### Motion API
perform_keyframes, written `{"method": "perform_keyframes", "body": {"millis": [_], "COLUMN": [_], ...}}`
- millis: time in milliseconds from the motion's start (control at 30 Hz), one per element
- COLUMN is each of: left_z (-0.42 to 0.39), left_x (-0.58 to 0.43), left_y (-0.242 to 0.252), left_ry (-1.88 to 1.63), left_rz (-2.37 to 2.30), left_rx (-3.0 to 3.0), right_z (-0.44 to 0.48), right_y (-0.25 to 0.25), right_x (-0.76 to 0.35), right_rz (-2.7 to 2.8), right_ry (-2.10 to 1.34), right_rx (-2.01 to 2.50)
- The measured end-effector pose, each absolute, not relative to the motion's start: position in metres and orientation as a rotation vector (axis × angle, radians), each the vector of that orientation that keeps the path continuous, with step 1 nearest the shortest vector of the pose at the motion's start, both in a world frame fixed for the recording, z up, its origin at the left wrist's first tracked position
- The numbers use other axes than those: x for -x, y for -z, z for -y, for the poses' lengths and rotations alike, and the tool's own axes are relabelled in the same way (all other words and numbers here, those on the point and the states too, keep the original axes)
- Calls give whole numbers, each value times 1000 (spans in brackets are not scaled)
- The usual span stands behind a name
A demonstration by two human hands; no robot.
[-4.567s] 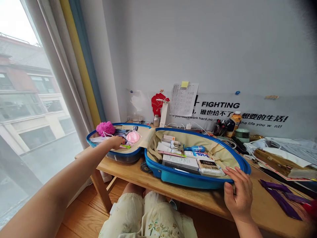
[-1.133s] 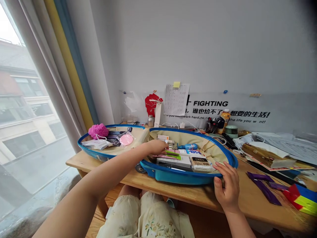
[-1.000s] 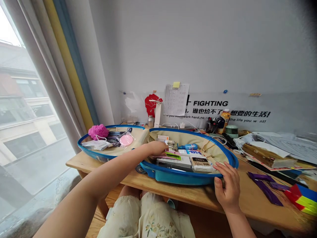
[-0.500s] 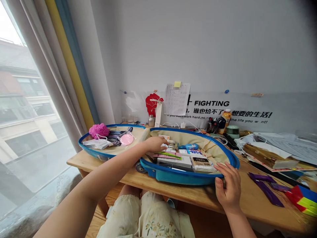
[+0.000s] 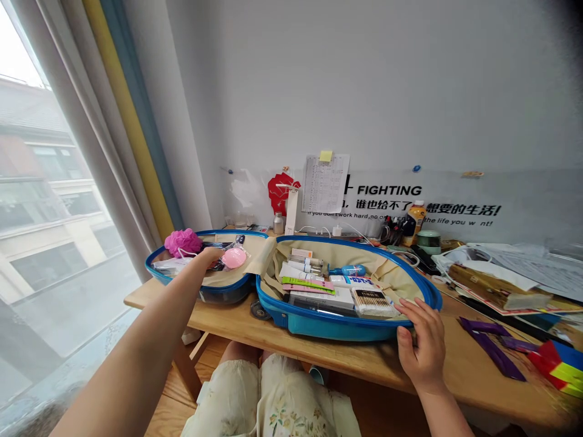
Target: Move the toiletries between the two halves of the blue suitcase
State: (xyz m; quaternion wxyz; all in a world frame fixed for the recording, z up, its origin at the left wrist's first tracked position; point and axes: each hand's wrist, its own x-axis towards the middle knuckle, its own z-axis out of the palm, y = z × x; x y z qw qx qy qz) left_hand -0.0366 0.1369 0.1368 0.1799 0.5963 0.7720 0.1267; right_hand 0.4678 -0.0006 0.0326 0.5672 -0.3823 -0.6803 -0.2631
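A blue suitcase point(image 5: 337, 328) lies open on the wooden table. My left hand point(image 5: 210, 257) is over its left half, by dark-handled brushes point(image 5: 218, 244), a pink round puff point(image 5: 234, 258) and a magenta bath puff point(image 5: 183, 243); its fingers are mostly hidden behind the wrist. On the right rim rests my right hand point(image 5: 422, 340), fingers spread, holding nothing. The right half contains cotton swabs point(image 5: 371, 299), a blue bottle point(image 5: 347, 270), a white box point(image 5: 325, 298), pink and green packets point(image 5: 310, 284) and several tubes point(image 5: 300, 265).
Papers and a brown pouch point(image 5: 498, 286) lie at the right, near purple wrappers point(image 5: 494, 349) and a colourful block point(image 5: 558, 367). Behind the suitcase stand an orange bottle point(image 5: 413, 223), a green jar point(image 5: 429, 241) and a white lamp point(image 5: 292, 212).
My left hand has moved left from the tubes in the right half to the brushes in the left half. My right hand has stayed at the rim.
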Motion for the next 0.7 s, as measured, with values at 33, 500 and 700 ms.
{"method": "perform_keyframes", "body": {"millis": [33,500,700], "left_z": [-137,-138,-137], "left_x": [37,22,1], "left_y": [-133,-132,-138], "left_ry": [-403,-867,-964], "left_rz": [-2222,-1884,-1861], "left_rx": [-1499,-797,-699], "right_z": [1,0,1], "right_y": [-33,-32,-32], "right_x": [-468,-469,-469], "right_rz": [1600,1612,1613], "right_ry": [620,632,635], "right_rx": [898,916,913]}}
